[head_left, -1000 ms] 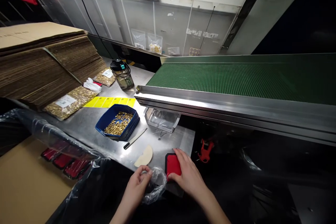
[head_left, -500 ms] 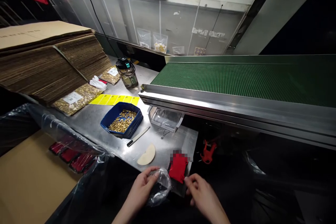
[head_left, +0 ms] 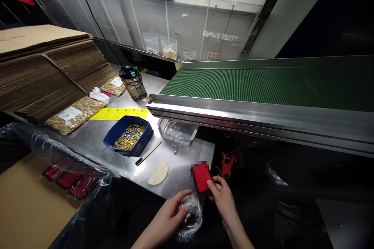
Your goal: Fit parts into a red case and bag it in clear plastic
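The right hand (head_left: 223,198) pinches a red case (head_left: 202,177) between thumb and fingers, holding it at the near edge of the steel counter (head_left: 96,140), just in front of the conveyor (head_left: 248,85). The left hand (head_left: 172,216) has its fingers closed on a crumpled clear bag (head_left: 191,218), just beside the case and slightly below it. The two hands are near each other but apart.

On the counter lie a pale half-round pad (head_left: 158,173), a pen (head_left: 148,153) and a blue tray (head_left: 128,140) of small brass parts. Farther back are yellow labels (head_left: 117,113), a bottle (head_left: 133,82) and a stack of flat cardboard (head_left: 43,70). At the left, more red cases (head_left: 70,181) lie under plastic film.
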A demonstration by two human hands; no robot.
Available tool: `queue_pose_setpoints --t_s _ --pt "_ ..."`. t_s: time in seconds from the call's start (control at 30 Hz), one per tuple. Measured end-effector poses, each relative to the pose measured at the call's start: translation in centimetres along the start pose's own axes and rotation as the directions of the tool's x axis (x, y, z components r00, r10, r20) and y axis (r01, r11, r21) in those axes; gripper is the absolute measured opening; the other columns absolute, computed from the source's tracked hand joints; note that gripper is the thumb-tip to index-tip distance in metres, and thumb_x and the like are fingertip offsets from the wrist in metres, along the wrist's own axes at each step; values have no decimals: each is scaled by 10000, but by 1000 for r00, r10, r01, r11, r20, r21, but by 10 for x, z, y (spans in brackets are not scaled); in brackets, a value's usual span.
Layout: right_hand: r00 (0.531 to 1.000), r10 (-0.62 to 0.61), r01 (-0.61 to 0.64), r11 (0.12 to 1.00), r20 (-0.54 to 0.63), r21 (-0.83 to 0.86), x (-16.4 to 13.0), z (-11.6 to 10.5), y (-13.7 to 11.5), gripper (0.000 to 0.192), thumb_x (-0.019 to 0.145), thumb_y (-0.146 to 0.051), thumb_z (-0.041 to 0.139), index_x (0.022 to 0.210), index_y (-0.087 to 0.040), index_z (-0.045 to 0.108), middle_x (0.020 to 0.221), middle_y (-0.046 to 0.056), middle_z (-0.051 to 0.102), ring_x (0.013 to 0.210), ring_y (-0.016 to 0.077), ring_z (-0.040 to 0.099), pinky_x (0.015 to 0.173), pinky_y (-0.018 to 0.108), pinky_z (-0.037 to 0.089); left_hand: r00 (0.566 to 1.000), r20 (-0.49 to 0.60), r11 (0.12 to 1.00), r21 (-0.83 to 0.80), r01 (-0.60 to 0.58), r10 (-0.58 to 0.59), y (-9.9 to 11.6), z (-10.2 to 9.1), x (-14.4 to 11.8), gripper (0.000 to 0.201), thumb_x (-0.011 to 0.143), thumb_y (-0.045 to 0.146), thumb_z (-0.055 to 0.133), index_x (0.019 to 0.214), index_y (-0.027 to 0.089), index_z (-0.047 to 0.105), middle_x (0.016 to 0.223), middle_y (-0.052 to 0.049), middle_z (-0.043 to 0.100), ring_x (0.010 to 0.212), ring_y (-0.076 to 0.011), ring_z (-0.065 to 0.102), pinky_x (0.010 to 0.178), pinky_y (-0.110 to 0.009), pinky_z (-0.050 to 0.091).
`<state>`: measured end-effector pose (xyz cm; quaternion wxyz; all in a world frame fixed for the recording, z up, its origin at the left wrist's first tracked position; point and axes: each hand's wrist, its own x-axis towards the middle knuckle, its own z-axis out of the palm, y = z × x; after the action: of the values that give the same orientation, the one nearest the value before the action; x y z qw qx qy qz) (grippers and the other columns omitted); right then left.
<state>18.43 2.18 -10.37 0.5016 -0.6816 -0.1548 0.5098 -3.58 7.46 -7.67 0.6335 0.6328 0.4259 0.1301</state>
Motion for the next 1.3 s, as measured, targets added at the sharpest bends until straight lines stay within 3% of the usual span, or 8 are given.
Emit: queue_pose_setpoints --t_s 0.13,0.4,0.6,0.73,0.87,0.93,1.07,1.3 --pt "998 -62 63 995 -10 77 0 -5 -1 732 740 -633 809 1232 -210 470 1196 100 734 1123 265 693 989 365 521 975 -219 996 76 53 -35 -6 -4 -1 351 976 520 547 964 193 674 734 -1 598 679 -207 549 635 -275 423" --pt "979 -204 202 975 12 91 -36 -12 -36 607 869 -534 742 1323 -259 446 1313 128 666 1147 287 682 956 382 553 864 -503 975 191 117 -5 16 -13 -4 337 976 528 569 823 229 585 620 45 491 587 -176 466 584 -265 323" --pt "911 -177 222 972 373 -82 -56 -12 -36 423 917 -362 684 1296 -266 522 1259 96 709 1149 278 692 949 363 563 915 -399 987 161 9 57 17 -11 23 440 1007 540 492 844 184 691 729 -18 685 654 -205 618 585 -255 430" --pt "901 -205 350 864 383 -362 -52 -18 -22 390 930 -200 559 1303 -313 566 1244 24 720 1146 230 693 999 339 528 939 -322 981 181 -63 120 16 -13 32 391 1022 482 510 941 189 756 846 -42 764 743 -229 699 653 -270 512" --pt "832 -323 524 724 451 -448 -53 -16 -21 476 913 -158 521 1352 -337 555 1266 5 718 1117 218 714 948 301 557 892 -368 937 318 -146 264 25 -3 26 255 1028 372 533 1002 217 734 918 -58 736 834 -234 686 760 -301 503" --pt "838 -352 528 715 418 -457 -54 -14 -21 479 914 -177 528 1368 -327 547 1255 16 727 1105 224 724 929 299 574 861 -364 896 395 -203 355 29 3 21 233 1025 346 534 1005 225 732 891 -67 709 831 -239 670 776 -317 491" --pt "930 -280 360 826 238 -433 -58 -13 -13 387 942 -327 584 1324 -278 557 1185 64 750 1103 256 731 917 320 598 815 -346 831 490 -265 464 27 8 15 226 1024 289 520 1059 244 738 870 -75 699 829 -248 660 787 -332 489" --pt "981 -183 169 969 -62 -182 -63 3 10 472 858 -519 720 1202 -245 547 1120 110 771 1015 284 763 886 336 623 819 -408 868 455 -200 402 15 17 24 192 1003 179 453 1031 226 637 960 -70 655 875 -249 669 742 -321 528"
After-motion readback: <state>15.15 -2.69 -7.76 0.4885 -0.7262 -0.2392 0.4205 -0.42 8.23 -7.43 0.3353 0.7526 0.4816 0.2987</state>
